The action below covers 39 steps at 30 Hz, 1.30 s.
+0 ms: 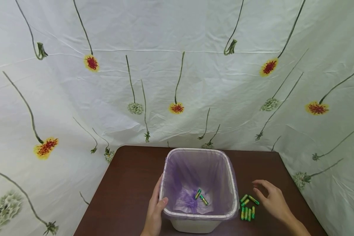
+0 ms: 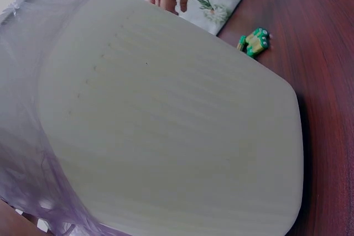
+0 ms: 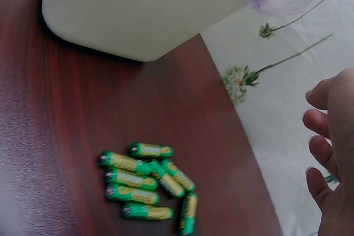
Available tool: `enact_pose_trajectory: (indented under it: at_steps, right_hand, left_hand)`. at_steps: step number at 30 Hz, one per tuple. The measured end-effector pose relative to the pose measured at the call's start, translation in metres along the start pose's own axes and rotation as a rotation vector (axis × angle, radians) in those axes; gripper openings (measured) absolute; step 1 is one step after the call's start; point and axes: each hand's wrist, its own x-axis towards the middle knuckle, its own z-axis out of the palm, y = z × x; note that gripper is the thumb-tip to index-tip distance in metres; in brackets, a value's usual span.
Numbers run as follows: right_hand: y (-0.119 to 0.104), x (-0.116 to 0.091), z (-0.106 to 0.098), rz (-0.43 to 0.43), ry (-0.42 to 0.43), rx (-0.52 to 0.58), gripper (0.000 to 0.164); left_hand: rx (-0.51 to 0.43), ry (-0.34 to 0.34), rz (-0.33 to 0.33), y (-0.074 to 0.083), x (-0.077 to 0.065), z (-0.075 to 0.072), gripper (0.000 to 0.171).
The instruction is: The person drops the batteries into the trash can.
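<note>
A pale plastic trash bin (image 1: 196, 226) stands on the table, lined with a translucent purple bag (image 1: 181, 173). My left hand (image 1: 154, 209) grips the bin's left side, thumb over the rim and fingers along the outer wall. Two green-and-yellow batteries (image 1: 204, 200) lie at the bottom inside the bag. To the right of the bin, several more such batteries (image 3: 130, 179) are grouped on the tabletop. My right hand (image 1: 274, 200) hovers just right of this group, fingers loosely bent and nothing visible in them. The right wrist view shows it apart from the batteries.
The dark reddish-brown table (image 1: 127, 183) reaches back to a white cloth (image 1: 153, 82) printed with flowers, which hangs behind and at both sides. The bin's tall wall (image 2: 177, 114) fills most of the left wrist view.
</note>
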Motion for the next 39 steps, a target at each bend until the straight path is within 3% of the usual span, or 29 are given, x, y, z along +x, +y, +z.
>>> enact_pose_trajectory:
  at_steps: [7,12,19,22,30,39]
  right_hand:
    - [0.017,-0.021,0.017,0.076,-0.001,0.01,0.028]
    - [0.025,-0.038,0.034,0.175,0.005,0.036,0.026]
    - [0.037,-0.062,0.051,0.404,-0.109,0.067,0.029]
    - [0.042,-0.069,0.058,0.458,-0.115,0.064,0.031]
    - [0.05,-0.087,0.08,0.467,-0.001,-0.022,0.028]
    - [0.054,-0.093,0.093,0.439,0.121,-0.061,0.028]
  left_hand:
    - [-0.002,0.001,0.018,-0.001,0.0,0.0,0.068]
    - [0.009,-0.009,0.027,-0.001,0.002,-0.003,0.068]
    - [0.005,-0.038,-0.022,0.001,0.003,-0.008,0.068]
    - [0.004,-0.044,-0.037,0.002,0.002,-0.01,0.068]
    - [0.026,-0.068,-0.054,0.003,0.003,-0.014,0.068]
    - [0.037,-0.107,-0.078,0.006,0.008,-0.024,0.071]
